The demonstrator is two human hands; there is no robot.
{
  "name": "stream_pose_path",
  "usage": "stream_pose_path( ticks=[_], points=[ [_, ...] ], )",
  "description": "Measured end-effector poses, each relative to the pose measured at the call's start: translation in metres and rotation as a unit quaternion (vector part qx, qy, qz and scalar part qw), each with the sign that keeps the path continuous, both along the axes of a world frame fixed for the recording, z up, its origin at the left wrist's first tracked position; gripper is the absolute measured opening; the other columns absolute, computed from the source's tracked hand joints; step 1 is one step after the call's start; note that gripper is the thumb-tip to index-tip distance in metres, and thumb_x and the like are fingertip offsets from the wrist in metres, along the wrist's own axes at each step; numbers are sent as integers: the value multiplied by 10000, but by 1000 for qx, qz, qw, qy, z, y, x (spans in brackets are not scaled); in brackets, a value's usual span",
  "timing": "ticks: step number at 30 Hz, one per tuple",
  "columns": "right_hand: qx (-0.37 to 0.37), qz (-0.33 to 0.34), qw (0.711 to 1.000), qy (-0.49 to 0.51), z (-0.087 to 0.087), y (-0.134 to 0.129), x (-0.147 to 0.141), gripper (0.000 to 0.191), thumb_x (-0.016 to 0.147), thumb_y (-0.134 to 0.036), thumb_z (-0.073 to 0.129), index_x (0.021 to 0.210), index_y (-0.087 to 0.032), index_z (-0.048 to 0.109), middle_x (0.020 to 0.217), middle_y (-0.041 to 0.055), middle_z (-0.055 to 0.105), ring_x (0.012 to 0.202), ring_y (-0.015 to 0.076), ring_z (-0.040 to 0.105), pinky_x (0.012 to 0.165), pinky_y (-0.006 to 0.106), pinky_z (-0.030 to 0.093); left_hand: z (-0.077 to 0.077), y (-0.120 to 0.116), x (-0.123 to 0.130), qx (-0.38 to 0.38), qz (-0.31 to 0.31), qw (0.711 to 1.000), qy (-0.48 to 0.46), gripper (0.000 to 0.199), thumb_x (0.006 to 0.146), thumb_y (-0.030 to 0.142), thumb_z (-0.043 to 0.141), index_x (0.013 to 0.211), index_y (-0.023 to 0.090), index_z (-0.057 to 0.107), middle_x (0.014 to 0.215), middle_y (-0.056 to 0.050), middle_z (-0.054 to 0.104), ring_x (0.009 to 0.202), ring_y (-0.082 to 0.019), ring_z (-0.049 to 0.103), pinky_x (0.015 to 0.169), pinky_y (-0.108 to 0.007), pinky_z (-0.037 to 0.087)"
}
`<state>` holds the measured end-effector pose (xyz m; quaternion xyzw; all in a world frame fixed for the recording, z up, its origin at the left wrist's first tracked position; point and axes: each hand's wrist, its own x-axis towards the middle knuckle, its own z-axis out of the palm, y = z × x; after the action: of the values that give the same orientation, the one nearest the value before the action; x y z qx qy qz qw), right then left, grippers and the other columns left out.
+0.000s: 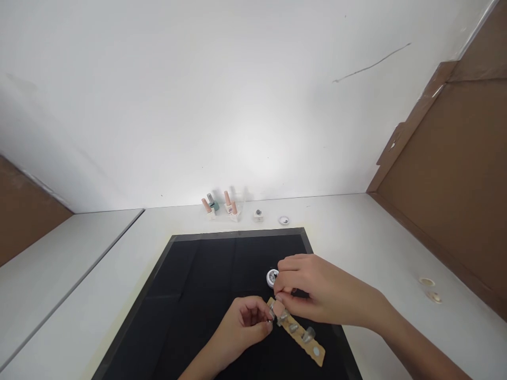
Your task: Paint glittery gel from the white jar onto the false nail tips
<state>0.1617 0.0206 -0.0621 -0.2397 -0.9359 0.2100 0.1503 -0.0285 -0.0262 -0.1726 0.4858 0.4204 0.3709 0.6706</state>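
On the black mat lies a tan strip (312, 348), set slantwise, with several clear nail tips (308, 334) standing on it. My left hand (247, 324) is closed in a pinch at the strip's upper end; a tiny shiny bit shows between the fingertips, too small to name. Just above the strip, my right hand (303, 282) has its thumb and fingers pressed together, and what they hold is mostly hidden. A pinkish piece (279, 309) sits at the strip right below the right fingertips. A small round white pot (272, 277) with silvery bits stands beside the right hand, partly covered by it.
Several nail polish bottles (233, 212) stand or lean at the back by the wall. Near them are a small clear jar (258, 215) and a round white lid or dish (284, 220). Tape rolls (426, 282) lie at right. Brown cardboard (455, 174) borders the right side.
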Motion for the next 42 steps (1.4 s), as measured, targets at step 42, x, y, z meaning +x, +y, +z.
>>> stream_pose_path(
  ticks=[42],
  points=[
    [-14, -17, 1000, 15, 2, 0, 1, 174, 808, -58, 481, 690, -161, 556, 650, -39, 481, 595, 78, 432, 544, 204, 319, -9, -2, -3, 20, -20, 999, -15, 273, 664, 362, 752, 679, 126, 616, 630, 19, 509, 580, -85, 393, 558, -228, 290]
  ],
)
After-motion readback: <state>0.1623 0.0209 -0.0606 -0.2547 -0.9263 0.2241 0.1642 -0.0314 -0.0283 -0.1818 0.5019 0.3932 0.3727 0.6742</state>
